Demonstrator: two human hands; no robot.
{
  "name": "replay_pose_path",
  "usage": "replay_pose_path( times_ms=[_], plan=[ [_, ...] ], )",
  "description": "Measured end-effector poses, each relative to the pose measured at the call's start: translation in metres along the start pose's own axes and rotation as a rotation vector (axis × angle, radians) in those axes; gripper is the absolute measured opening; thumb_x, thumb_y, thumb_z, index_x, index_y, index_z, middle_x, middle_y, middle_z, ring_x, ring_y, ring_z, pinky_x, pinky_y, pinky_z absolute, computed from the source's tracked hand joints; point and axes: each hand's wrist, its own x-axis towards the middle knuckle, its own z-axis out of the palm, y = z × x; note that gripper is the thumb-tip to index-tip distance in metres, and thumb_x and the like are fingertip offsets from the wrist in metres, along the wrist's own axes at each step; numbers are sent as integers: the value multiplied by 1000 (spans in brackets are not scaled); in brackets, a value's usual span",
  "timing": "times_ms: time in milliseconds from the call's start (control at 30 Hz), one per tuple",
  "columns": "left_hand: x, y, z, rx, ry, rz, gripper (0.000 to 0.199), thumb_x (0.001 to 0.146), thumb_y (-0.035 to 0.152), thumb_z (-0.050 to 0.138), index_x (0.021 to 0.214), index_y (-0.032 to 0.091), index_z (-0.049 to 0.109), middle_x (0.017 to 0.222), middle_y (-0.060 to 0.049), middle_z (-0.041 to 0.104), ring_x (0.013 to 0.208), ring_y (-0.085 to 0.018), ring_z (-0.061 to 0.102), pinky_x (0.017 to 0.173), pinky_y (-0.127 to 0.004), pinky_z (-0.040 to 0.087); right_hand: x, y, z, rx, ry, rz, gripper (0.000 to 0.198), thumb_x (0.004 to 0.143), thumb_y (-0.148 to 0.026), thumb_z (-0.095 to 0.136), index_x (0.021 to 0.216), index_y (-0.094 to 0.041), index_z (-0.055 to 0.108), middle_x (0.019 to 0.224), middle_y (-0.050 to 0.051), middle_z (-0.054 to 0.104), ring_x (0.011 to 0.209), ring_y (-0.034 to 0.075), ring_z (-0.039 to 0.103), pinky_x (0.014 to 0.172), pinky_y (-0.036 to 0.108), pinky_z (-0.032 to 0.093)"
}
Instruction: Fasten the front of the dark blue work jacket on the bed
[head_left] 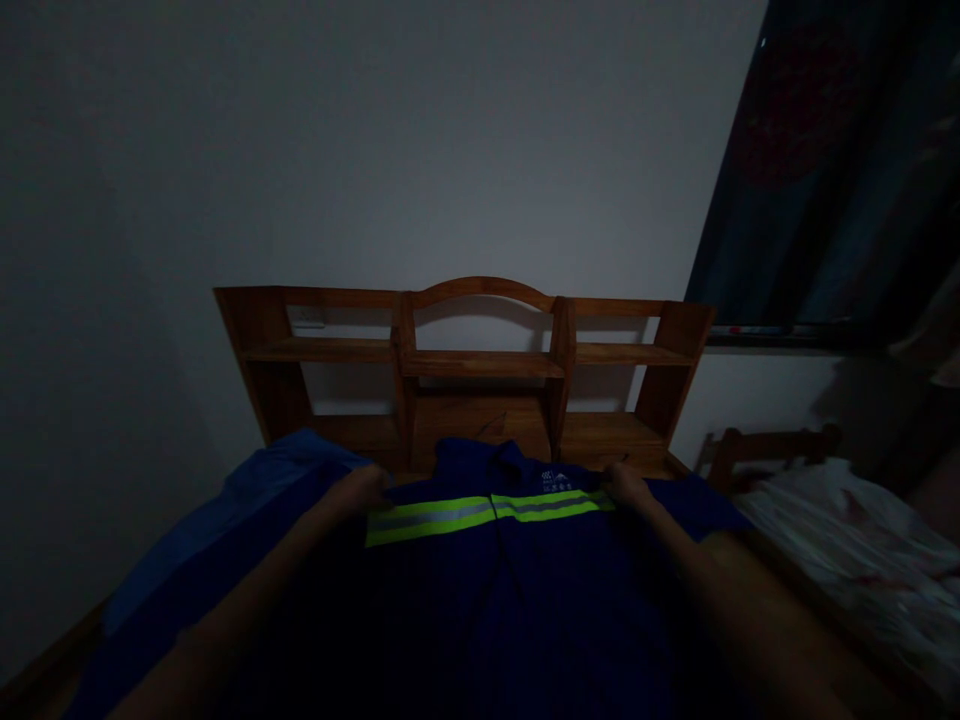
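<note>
We had both hands on a dark blue work jacket (510, 600) that lay spread, front up, across the counter (45, 665), its collar toward the far edge. A yellow-green reflective stripe (480, 512) with a grey band through its middle ran across the chest, and a small white logo (551, 478) sat just above the stripe, right of the collar.

Our left hand (364, 490) rested at the left end of the stripe, on the jacket's shoulder, fingers curled down onto the cloth; in the dim light we could not tell whether it pinched the fabric or only pressed on it. Our right hand (626, 485) sat at the right end of the stripe, on the other shoulder, likewise curled and touching the cloth, its grip just as hard to read. Both forearms reached in from the near edge, one on each side of the jacket.

A lighter blue cloth (255, 490) lay under or beside the jacket toward the far left corner. A wooden shelf unit (480, 365) stood along the far edge against the wall (375, 150). To the right, off the counter, was a wooden chair back (765, 445) and a pale patterned cloth (847, 550), with a dark curtain (840, 170) above.
</note>
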Motion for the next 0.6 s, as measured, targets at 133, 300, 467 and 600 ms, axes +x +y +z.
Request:
replay_pose_path(
  times_ms=[133, 300, 467, 600],
  plan=[
    [4, -5, -12, 68, 289, -58, 26, 81, 37, 47, 74, 19, 63, 75, -6, 65, 72, -20, 60, 60, -24, 35, 14, -8, -26, 202, 65, -12, 6, 65, -20, 61, 65, -14, 62, 69, 11, 64, 75, 24, 62, 70, 31, 44],
    [32, 2, -42, -58, 653, -73, 28, 88, 32, 36, 93, 16, 59, 78, -6, 65, 72, -19, 60, 65, -24, 39, 34, -27, -61, 510, 167, -67, 23, 79, -35, 50, 89, -14, 56, 81, 10, 64, 68, 19, 62, 66, 31, 49],
    [66, 31, -57, -68, 873, -45, 37, 93, 33, 25, 100, 10, 53, 83, -11, 62, 81, -21, 59, 75, -29, 42, 36, -50, -64, 713, 355, -220, 39, 83, -48, 46, 106, -16, 50, 105, 10, 60, 95, 20, 60, 86, 35, 46],
    [64, 51, -17, 21, 930, 92, 44, 89, 31, 37, 121, 2, 40, 123, -22, 45, 113, -29, 46, 94, -37, 37, 19, -52, -25, 530, 215, -255, 48, 72, -46, 61, 108, -15, 59, 123, 14, 50, 119, 28, 44, 102, 40, 31]
  ],
)
